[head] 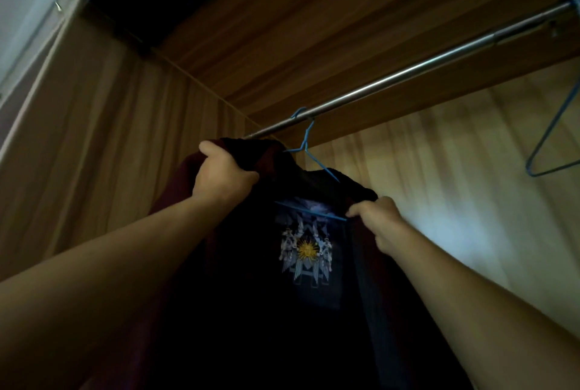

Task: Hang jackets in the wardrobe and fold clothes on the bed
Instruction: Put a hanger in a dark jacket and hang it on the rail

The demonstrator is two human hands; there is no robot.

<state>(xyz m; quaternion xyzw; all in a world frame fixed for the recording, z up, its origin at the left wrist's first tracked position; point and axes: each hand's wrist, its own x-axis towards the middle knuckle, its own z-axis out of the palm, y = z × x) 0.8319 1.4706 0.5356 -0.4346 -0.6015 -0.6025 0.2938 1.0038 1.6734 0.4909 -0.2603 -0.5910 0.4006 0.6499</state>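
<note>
Working inside the wardrobe (94, 154), near the left end of its rail (408, 70). Draping a maroon jacket (177, 179) over a printed black T-shirt (306, 251) already hanging on a blue wire hanger (306, 135). Clutching the jacket's collar with the left grip (221, 174), pinching fabric at the hanger's far shoulder with the right grip (376, 220). Probably risking the jacket sliding off thin, loaded wire, or tugging the hook off the rail.

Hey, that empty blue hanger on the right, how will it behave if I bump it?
The empty blue hanger looks like thin wire, so probably light and bendy. Hooked loosely over the rod, it would likely swing or slide.
</note>
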